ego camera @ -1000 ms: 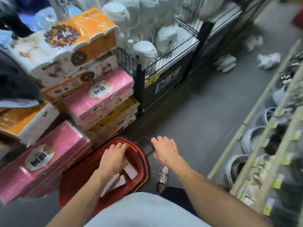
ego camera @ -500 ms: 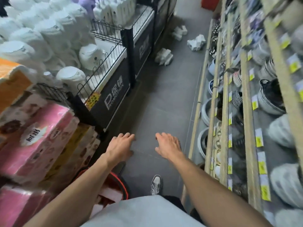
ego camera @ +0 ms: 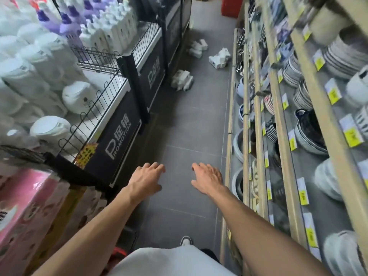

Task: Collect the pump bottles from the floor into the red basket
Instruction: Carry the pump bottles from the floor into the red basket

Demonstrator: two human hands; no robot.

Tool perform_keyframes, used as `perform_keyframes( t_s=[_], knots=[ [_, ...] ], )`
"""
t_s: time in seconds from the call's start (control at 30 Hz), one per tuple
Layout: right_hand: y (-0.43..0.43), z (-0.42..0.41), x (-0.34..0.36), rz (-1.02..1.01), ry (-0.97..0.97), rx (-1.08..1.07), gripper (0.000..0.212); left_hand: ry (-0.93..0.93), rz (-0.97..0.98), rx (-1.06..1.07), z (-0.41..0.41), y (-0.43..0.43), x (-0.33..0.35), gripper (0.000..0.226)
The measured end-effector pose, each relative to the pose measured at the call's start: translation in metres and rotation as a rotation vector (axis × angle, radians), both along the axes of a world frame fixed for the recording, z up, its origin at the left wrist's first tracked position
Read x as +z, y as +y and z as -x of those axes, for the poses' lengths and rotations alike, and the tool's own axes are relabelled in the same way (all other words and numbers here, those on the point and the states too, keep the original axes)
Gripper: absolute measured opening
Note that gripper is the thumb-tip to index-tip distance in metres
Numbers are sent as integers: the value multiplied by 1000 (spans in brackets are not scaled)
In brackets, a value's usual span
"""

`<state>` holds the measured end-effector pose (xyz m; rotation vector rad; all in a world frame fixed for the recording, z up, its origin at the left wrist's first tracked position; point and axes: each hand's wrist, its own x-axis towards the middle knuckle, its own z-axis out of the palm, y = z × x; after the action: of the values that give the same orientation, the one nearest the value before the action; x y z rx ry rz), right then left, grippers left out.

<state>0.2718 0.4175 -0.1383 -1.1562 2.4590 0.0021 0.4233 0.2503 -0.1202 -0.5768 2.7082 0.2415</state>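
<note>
The grey tiled floor [ego camera: 189,136] of the aisle runs ahead of me, between the black wire-topped promotion bin [ego camera: 119,132] on my left and the pale wooden shelf rack of bowls [ego camera: 230,116] on my right. The white plastic pump bottles lie on it in three loose heaps, well ahead of my reach: the nearest heap [ego camera: 182,80] against the foot of the bins, a second heap [ego camera: 220,58] by the shelf rack, and the farthest heap [ego camera: 198,46] beyond. They are too blurred for me to count.

Only a sliver of the red plastic basket [ego camera: 119,253] shows, low beside my left arm.

My left hand [ego camera: 147,177] and right hand [ego camera: 208,179] hang empty over the floor, fingers spread and relaxed.

I expect smooth, stiff, slippery bodies, and I cannot tell how full they are. I would grasp each around the body, not by the pump head.
</note>
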Motion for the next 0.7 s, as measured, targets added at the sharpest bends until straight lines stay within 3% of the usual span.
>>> perform_keyframes(
  t_s=[0.7],
  knots=[
    [-113, 166, 1, -10, 3, -195, 42, -12, -21, -113, 202, -151, 1, 66]
  ],
)
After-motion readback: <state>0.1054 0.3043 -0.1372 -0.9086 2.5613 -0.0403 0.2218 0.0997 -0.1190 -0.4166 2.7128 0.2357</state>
